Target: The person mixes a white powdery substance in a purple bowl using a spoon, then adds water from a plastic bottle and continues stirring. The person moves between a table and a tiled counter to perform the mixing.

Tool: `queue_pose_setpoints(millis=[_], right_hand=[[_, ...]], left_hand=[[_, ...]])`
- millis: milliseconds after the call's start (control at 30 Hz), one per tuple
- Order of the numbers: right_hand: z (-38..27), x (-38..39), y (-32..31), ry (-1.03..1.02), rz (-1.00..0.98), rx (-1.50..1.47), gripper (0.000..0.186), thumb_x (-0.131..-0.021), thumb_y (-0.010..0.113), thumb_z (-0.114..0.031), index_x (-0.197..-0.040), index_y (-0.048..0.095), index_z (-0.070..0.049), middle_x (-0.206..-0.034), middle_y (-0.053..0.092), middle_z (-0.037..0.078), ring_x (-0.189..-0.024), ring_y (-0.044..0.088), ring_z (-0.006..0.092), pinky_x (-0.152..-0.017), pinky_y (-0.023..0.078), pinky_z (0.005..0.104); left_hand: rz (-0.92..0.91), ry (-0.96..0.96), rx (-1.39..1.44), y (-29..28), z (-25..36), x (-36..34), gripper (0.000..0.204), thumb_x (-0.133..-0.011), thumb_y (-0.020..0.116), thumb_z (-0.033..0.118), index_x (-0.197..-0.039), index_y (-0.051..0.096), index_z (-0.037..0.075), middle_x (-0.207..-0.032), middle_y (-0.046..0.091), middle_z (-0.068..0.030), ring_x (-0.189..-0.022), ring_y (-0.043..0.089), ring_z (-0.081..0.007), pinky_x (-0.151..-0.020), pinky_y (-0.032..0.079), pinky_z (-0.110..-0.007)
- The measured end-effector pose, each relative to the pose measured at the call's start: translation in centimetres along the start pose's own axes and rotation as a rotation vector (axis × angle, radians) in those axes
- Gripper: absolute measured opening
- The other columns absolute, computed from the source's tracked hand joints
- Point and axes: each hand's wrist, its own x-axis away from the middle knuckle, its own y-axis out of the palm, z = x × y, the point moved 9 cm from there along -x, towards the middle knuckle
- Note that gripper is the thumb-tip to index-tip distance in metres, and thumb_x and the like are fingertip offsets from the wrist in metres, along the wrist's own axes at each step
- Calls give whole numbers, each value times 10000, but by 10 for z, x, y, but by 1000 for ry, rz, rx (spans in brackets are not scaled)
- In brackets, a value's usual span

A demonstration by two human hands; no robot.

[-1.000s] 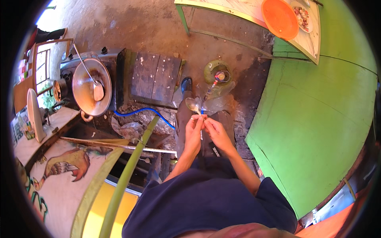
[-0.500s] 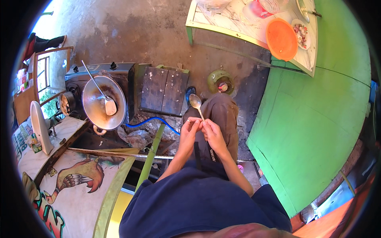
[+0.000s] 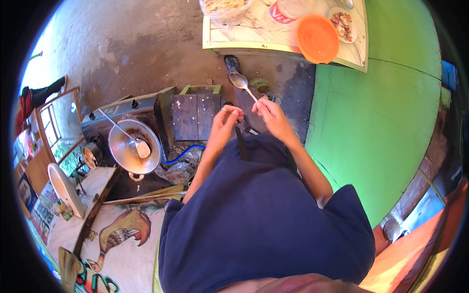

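A metal spoon [image 3: 238,81] points away from me above the floor, its bowl out front. My right hand [image 3: 271,119] pinches the end of its handle. Just left of it, apart from the spoon, is my left hand [image 3: 223,125], its fingers curled in toward the thumb and a ring on one finger. Whether anything small sits in those fingers is hidden. Off to the left, a large wok [image 3: 128,158] rests on the stove, with a long-handled spatula [image 3: 142,149] lying in it.
Ahead, a marble-patterned table [image 3: 254,36] bears an orange basin [image 3: 317,40], a plate of shallots and garlic [image 3: 343,24], a red-and-white tub [image 3: 285,10] and a plastic bag of food [image 3: 224,10]. A green panel [image 3: 371,127] spans the right. A wooden box [image 3: 195,117] stands beside the stove [image 3: 146,105].
My hands have come apart, the spoon staying in the right one. I have moved forward toward the table and now stand more upright, with one foot stepping ahead.
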Motion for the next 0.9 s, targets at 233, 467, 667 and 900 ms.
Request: queue_pose_setpoints(millis=[233, 467, 667, 900], right_hand=[[-41, -94, -24, 41, -94, -32, 283, -1028, 484, -241, -864, 592, -37, -716, 486, -8, -693, 458, 93, -633, 384, 268], [-100, -168, 4, -18, -258, 7, 286, -1028, 483, -238, -861, 592, -33, -715, 496, 4, -672, 475, 106, -622, 400, 286], [-123, -207, 27, 27, -375, -67, 263, -1059, 461, -258, -922, 593, -77, -710, 436, -68, -561, 366, 23, -497, 295, 196], [-114, -253, 51, 156, -312, -133, 269, -1012, 480, -194, -871, 631, -23, -750, 531, 0, -709, 481, 98, -661, 404, 262]], left_hand=[[108, -55, -48, -21, 62, -81, 207, -1044, 540, 220, -1109, 642, 52, -1077, 694, -57, -991, 653, -146, -890, 481, -299], [241, 15, 30, -49, 122, -98, 236, -1063, 519, 247, -1149, 624, 55, -1103, 668, -63, -1036, 639, -152, -908, 480, -311], [441, 16, 161, -94, 130, -89, 235, -1061, 522, 240, -1167, 620, 54, -1113, 664, -75, -1034, 640, -156, -909, 478, -312], [578, 85, 272, -147, 165, -68, 239, -1053, 542, 262, -1158, 621, 63, -1106, 673, -75, -1020, 650, -171, -890, 486, -315]])
